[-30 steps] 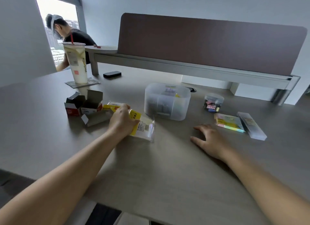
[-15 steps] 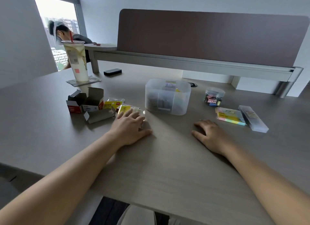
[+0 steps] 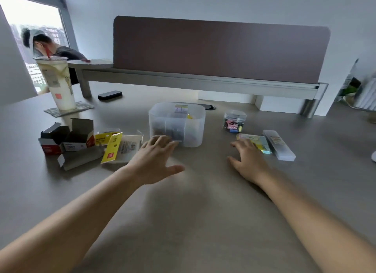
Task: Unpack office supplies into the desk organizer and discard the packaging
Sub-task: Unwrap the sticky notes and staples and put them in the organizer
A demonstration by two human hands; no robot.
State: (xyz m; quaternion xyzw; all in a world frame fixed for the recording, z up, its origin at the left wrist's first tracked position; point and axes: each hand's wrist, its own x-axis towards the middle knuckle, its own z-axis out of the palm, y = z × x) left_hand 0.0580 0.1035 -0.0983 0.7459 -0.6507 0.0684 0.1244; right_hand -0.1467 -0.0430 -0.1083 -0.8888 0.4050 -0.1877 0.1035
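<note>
Both hands hold nothing. The left hand (image 3: 154,160) hovers low over the worktop (image 3: 193,221) with fingers spread and loosely bent, its fingertips at the near wall of the translucent desk organizer (image 3: 177,124); whether they touch it cannot be told. The right hand (image 3: 247,160) lies flat and relaxed, fingers extended toward a pastel sticky-note pack (image 3: 257,143), which its fingertips partly cover. The organizer stands at the centre of the worktop, partitioned, with dark items and a labelled packet already inside, so some supplies appear unpacked. To its left lies spent packaging, apparently set aside for disposal: opened red-and-grey cardboard boxes (image 3: 67,139) with flaps up, and yellow-headed clear blister packs (image 3: 118,146) just beside them. To its right wait goods seemingly not yet unpacked: a clear jar of coloured binder clips (image 3: 234,122), the sticky notes, and a frosted flat case (image 3: 278,145) touching or just beside them. At far left a tall lidded drink cup (image 3: 59,83) stands on a coaster, with a small black object (image 3: 109,94) near it. In my judgement, the right hand is best placed to take the sticky notes next.
</note>
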